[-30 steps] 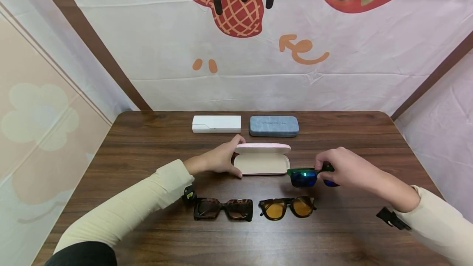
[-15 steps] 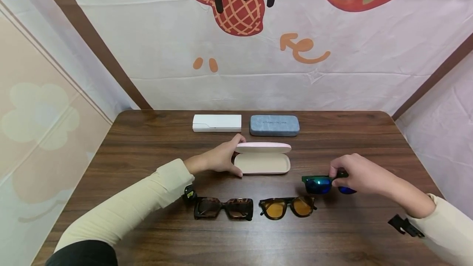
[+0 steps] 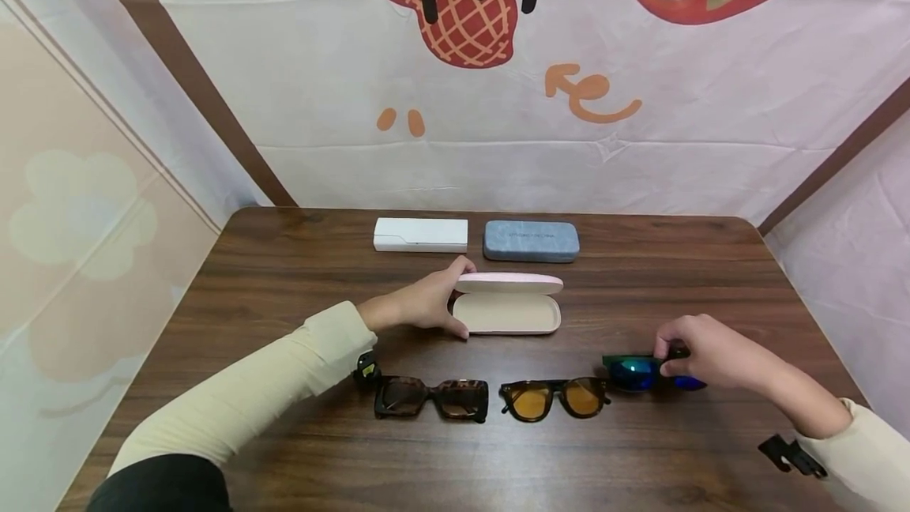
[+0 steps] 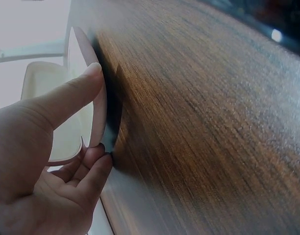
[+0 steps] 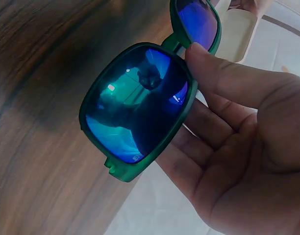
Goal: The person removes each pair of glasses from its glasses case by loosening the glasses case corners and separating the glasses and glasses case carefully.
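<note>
An opened pink glasses case with a cream lining lies mid-table in the head view, its lid raised at the back. My left hand grips its left end; the left wrist view shows the thumb on the rim and the other fingers curled behind. Farther right, my right hand pinches green-framed sunglasses near the bridge. Their blue mirrored lenses fill much of the right wrist view, where one lens faces the camera. In the head view, the fingers cover part of the frame.
Tortoiseshell sunglasses and yellow-lensed glasses lie in a row toward the front, the latter just left of the green pair. Behind the case stand a white case and a blue case. A printed cloth hangs behind the table.
My right hand has carried the green sunglasses right and toward me, away from the pink case, to beside the yellow-lensed glasses. My left hand has stayed on the case.
</note>
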`<act>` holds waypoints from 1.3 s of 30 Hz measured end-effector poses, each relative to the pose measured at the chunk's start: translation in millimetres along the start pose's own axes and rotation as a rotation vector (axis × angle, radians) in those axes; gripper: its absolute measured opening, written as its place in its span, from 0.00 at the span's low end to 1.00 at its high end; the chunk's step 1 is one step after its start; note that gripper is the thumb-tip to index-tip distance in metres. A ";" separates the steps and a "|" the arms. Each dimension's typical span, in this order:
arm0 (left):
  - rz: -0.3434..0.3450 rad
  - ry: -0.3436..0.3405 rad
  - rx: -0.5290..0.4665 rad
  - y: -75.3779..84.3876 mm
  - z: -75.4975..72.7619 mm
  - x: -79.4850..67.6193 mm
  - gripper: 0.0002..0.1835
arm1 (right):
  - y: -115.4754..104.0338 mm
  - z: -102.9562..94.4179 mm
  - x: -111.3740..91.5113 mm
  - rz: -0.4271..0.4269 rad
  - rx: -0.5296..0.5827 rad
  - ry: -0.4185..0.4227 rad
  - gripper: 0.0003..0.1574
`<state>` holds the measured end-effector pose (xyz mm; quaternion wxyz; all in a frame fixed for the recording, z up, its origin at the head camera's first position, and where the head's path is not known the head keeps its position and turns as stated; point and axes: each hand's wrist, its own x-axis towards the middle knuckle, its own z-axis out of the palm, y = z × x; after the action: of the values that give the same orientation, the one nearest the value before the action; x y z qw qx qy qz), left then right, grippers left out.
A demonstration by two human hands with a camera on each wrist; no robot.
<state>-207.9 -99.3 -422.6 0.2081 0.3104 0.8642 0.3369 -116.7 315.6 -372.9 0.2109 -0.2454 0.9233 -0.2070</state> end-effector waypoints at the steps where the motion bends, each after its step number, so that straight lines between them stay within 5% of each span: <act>1: -0.002 -0.002 0.000 -0.2 -0.3 0.3 0.47 | 2.0 0.6 -0.6 -0.003 -0.001 0.000 0.11; 39: -0.005 -0.008 0.019 0.5 -0.9 -0.5 0.47 | 31.4 14.1 -12.4 0.037 0.047 0.010 0.12</act>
<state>-207.8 -99.8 -421.6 0.2095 0.3114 0.8673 0.3269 -111.4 343.3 -396.2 0.2157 -0.2220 0.9237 -0.2258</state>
